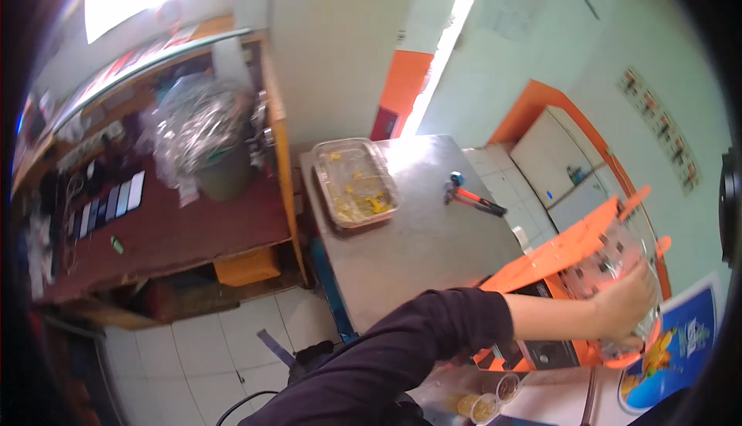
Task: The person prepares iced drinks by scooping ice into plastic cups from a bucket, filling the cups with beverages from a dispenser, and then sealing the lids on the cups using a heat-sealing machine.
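At the right, my left hand (624, 302) reaches into an orange machine (553, 252) with black panels. Its fingers are curled against a clear plastic part (614, 252) of the machine; what they hold, if anything, is hidden. The dark sleeve (410, 333) of that arm crosses from the lower middle. Orange panels of the machine stick up above the hand. Just below it are clear plastic cups (484, 408), at least one with yellow contents. My right hand does not show.
A metal table (417, 248) bears a clear tray (355, 183) with yellow bits and an orange-and-black hammer-like tool (475, 198). Left stands a dark red desk (178, 233) with a plastic-covered bucket (224, 171) and a phone-like strip (112, 206). A blue printed board (680, 345) stands right.
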### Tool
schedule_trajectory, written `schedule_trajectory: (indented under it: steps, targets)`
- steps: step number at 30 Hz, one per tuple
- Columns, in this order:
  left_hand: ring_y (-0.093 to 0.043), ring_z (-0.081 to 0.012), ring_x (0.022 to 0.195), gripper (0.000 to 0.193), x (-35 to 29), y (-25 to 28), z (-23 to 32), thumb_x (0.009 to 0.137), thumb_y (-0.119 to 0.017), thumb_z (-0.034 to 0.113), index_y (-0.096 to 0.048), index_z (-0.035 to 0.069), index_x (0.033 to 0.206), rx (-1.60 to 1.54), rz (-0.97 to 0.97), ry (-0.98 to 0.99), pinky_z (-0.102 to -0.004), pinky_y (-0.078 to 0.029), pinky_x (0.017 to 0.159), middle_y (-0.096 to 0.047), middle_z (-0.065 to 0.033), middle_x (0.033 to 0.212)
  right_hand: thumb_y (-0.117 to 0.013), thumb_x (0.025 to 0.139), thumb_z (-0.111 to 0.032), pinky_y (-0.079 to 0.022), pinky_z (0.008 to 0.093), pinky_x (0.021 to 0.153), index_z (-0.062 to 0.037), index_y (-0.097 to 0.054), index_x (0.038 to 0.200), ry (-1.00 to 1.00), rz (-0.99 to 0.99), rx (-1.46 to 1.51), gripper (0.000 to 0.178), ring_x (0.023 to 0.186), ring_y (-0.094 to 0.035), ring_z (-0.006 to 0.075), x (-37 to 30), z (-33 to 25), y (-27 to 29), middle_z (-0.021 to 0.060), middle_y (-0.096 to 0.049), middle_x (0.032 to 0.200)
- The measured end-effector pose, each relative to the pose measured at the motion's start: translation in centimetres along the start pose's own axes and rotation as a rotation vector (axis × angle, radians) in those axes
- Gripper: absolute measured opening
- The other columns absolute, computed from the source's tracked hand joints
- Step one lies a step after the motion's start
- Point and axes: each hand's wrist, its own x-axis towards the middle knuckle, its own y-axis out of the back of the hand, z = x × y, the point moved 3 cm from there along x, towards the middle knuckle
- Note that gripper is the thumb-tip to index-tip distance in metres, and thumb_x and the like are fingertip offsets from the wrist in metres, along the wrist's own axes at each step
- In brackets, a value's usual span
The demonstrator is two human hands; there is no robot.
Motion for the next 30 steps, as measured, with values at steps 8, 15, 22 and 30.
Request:
schedule_trajectory:
  steps: [8,15,22,30]
  targets:
    - [-0.055,-0.0292,0.081,0.070,-0.4,2.6,-2.7,0.064,-0.058,0.066,-0.060,-0.001,0.085,-0.022,-0.032,0.020,-0.0408,-0.039,0.079,-0.056,-0.0143,0.079,-0.043,0.091,-0.028,-0.040,0.0343,0.078,-0.0042,-0.046,0.091,-0.390,-0.064,-0.142,0.024,0.082,-0.048,0.0188,11.2,13.3,-3.1,0.0071,-0.049,0.091]
    - [-0.059,-0.0280,0.069,0.066,-0.3,1.3,-3.6,0.064,-0.063,0.066,-0.062,0.003,0.083,0.021,-0.085,-0.018,-0.0373,-0.042,0.068,-0.059,-0.0103,0.070,-0.049,0.090,-0.029,-0.045,0.0349,0.089,-0.0005,-0.050,0.124,-0.684,-0.247,-0.321,0.045,0.100,-0.056,0.0194,3.1,22.1,-4.5,0.0074,-0.057,0.112]
    - [-0.058,-0.0238,0.063,0.055,0.9,2.5,-1.8,0.070,-0.064,0.054,-0.063,-0.001,0.076,-0.042,-0.015,-0.116,-0.0357,-0.045,0.063,-0.059,-0.0097,0.063,-0.055,0.087,-0.016,-0.041,0.0282,0.059,-0.0118,-0.054,0.100,-1.935,0.856,0.250,0.014,0.075,-0.050,0.0156,-28.2,3.5,-0.5,0.0047,-0.056,0.093]
    - [-0.056,-0.0278,0.063,0.053,1.0,-0.1,-3.4,0.077,-0.063,0.046,-0.061,-0.006,0.085,-0.323,0.725,-0.335,-0.0368,-0.043,0.067,-0.059,-0.0145,0.067,-0.053,0.087,-0.012,-0.043,0.0319,0.078,-0.0113,-0.058,0.097,-1.831,0.642,0.596,0.011,0.094,-0.057,0.0192,-31.4,-0.9,0.0,0.0052,-0.061,0.100]
